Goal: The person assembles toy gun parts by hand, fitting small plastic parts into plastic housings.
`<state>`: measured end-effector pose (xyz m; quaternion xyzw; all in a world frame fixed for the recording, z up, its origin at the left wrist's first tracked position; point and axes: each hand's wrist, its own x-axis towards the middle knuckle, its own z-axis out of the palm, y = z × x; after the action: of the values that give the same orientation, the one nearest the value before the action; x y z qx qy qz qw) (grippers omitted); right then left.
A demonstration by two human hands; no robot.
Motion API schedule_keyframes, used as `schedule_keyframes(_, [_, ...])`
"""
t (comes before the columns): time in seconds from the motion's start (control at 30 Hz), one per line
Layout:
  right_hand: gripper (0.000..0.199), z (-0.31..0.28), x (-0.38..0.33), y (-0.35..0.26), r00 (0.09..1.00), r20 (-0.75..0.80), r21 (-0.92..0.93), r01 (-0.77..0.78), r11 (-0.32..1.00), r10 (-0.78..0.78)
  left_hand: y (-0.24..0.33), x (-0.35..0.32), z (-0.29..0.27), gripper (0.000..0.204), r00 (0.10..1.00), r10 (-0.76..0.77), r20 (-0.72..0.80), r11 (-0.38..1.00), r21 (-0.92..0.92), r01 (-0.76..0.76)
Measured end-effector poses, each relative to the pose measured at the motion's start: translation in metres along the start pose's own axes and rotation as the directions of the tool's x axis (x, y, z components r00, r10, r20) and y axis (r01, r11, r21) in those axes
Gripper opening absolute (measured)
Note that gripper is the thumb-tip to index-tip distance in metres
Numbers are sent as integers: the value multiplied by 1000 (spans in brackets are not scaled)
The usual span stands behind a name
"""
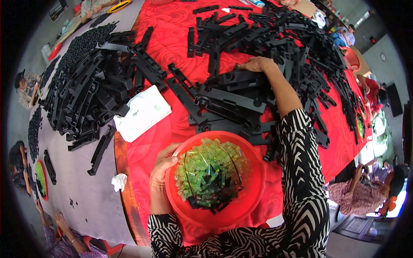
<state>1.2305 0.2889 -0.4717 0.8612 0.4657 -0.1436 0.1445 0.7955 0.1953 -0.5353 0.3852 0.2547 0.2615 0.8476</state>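
Note:
A red plastic bowl (257,180) sits close in front of me, heaped with small translucent yellow-green pieces (211,161) and some small black pieces (213,200) at its near side. My left hand (163,165) grips the bowl's left rim, fingers partly hidden by it. Stretched far forward, my right hand (258,64) is closed at the end of a long black plastic part (241,78) on the near side of a large pile. Its fingertips are small in view and partly hidden. More long black parts (232,101) lie between that hand and the bowl.
A second heap of black parts (86,90) stands at left, with a white packet (144,114) beside it. Crumpled white paper (119,182) lies on the grey cloth (94,202). Small black pieces (81,45) spread farther left. Other people sit around the red-covered table (167,21).

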Motion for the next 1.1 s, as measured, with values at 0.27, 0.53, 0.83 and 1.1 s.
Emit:
schedule_keyframes(0.27, [68,19,-68,47,937,-119,186,345,920,-328,0,3,5,59,1000,24,5,1000,1,-24])
schedule_keyframes(0.53, [42,-34,-140,55,986,-125,354,149,923,-111,-1,-4,-4,60,1000,22,-14,999,44,-21])
schedule_keyframes(0.83, [54,3,-9,95,850,-527,-191,-140,971,19,-1,-1,4,63,999,-2,-36,999,32,3])
schedule_keyframes(1.1, [68,37,-10,118,942,-330,-201,-128,971,56,2,0,-3,59,999,29,26,995,98,-32])
